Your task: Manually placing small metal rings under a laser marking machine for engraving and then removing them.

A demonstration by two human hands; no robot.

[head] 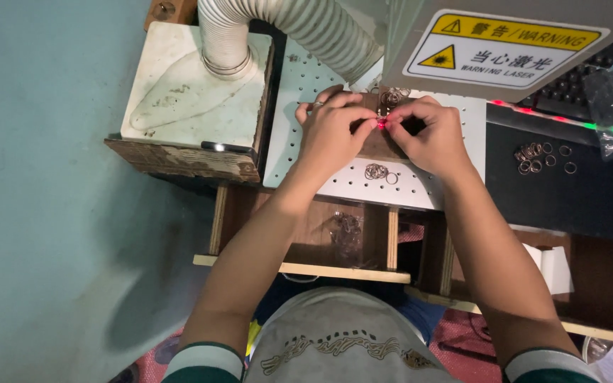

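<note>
My left hand (331,131) and my right hand (431,135) meet over a small brown wooden block (381,145) on a white perforated plate (349,186). Their fingertips pinch together at a small metal ring (380,123) lit by a red laser spot. Which fingers hold the ring I cannot tell exactly. A little cluster of metal rings (377,171) lies on the plate just below my hands, and more rings (390,96) lie just above them, under the laser head.
A grey laser head with a yellow warning sticker (505,50) hangs above. A ribbed white exhaust hose (285,25) runs to a white box (193,85) at left. More rings (540,156) lie on a black mat at right. Wooden shelving (363,234) sits below.
</note>
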